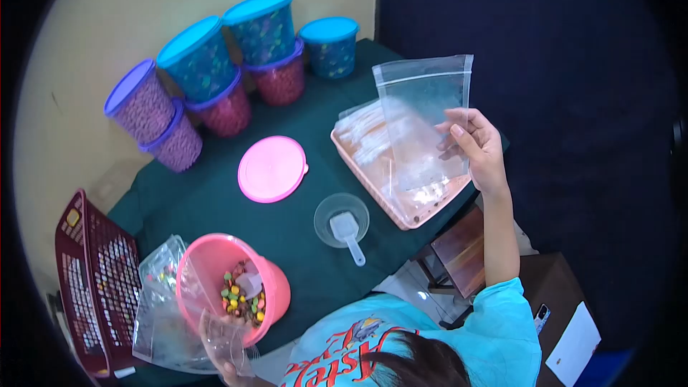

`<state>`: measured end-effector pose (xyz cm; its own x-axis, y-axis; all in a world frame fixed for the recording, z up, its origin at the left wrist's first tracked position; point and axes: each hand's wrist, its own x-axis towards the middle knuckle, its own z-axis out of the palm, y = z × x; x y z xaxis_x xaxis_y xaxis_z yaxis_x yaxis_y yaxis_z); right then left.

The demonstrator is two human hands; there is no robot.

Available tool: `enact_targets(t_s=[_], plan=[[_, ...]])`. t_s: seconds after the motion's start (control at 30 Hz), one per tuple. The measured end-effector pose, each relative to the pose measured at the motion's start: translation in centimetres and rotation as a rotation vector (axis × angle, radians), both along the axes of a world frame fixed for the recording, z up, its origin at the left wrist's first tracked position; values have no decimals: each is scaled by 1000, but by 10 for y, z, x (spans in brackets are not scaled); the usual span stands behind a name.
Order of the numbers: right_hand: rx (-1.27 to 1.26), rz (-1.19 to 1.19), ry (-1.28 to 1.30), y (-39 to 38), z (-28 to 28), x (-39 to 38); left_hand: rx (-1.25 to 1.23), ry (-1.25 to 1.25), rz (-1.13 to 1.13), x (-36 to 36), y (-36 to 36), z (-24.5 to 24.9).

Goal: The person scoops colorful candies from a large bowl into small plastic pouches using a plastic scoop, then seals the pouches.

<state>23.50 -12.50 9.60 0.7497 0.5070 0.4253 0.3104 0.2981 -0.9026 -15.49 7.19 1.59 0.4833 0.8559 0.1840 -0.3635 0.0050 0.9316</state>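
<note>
My right hand [479, 145] is raised over the right side of the table, fingers pinched on a clear zip bag [423, 93] that hangs flat. Below it, a peach basket [369, 186] holds a stack of similar clear bags. At the bottom left, my left hand [228, 371], partly cut off by the frame, grips a clear plastic piece [228, 337] whose exact kind I cannot make out. Right beside that hand stands a pink tub [276, 294] with colourful candy-like pieces [240, 294] and a pale scoop [249, 284] inside. Clear bags [161, 315] lie against the tub's left side.
A clear bowl [324, 235] with a white scoop [346, 228] and a pink lid [272, 168] lie mid-table. Several filled tubs with blue lids [261, 6] and purple lids [130, 87] stand stacked at the back. A maroon basket [107, 272] is at the left.
</note>
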Motion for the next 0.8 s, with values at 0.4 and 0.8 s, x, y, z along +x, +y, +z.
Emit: enact_targets(t_s=[0.4, 0.8], plan=[[-394, 170, 589, 84, -177, -54, -69, 43, -55, -6, -13, 2], [-696, -194, -355, 95, -194, -53, -282, -227, 63, -20, -22, -12]])
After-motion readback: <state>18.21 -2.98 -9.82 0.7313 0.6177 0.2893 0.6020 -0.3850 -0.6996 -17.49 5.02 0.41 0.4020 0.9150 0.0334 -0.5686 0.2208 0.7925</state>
